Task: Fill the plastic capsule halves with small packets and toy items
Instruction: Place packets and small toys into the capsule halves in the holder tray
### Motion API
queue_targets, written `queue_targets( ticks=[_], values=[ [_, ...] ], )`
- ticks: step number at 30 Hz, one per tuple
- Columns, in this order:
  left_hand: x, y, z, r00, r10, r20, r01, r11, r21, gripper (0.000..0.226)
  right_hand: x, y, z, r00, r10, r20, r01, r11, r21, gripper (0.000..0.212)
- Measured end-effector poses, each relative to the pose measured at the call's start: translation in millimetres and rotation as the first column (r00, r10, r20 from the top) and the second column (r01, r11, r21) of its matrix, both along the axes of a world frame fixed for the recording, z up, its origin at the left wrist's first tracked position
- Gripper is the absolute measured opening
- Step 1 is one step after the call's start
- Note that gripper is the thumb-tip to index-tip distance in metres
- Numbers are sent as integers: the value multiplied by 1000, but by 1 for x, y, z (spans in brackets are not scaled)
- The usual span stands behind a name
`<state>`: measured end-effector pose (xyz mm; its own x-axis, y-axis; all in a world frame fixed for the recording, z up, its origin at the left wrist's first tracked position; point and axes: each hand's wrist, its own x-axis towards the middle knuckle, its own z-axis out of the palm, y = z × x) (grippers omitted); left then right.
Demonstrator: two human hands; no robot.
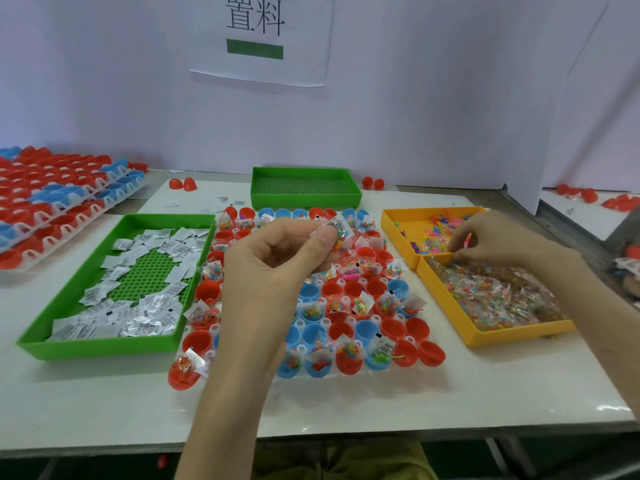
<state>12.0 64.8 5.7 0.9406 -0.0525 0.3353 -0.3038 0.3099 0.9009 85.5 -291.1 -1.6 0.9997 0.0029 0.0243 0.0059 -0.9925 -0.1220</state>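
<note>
Your left hand [277,251] pinches small packet [334,230] above far rows of capsule halves [393,329]; drop it into empty half. Your right hand [495,237] pinches pink toy [467,240] over yellow tray [391,233], right of halves; bring one only.

This was a packing station in a small assembly shop. A white bench [104,403] stood boxed in by plain partition boards [433,98], with a printed paper sign [263,39] taped up at twelve o'clock. A green sorting tray [104,348] at nine o'clock and yellow trays [485,337] at three held bulk stock, and racks of capsule halves [62,202] sat stacked at ten o'clock.
</note>
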Motion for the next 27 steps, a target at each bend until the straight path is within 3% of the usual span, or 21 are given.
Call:
queue_targets(
  ticks=[11, 27],
  values=[
    [-2, 1, -1, 1000, 2, 0, -2, 1000, 21, 8, -21, -1, -25, 949, 15, 314, -82, 976, 200, 16],
    [-4, -4, -2, 1000, -13, 4, 13, 999, 50, 7, -26, 10, -36, 932, -25, 361, -75, 963, 258, 13]
  ],
)
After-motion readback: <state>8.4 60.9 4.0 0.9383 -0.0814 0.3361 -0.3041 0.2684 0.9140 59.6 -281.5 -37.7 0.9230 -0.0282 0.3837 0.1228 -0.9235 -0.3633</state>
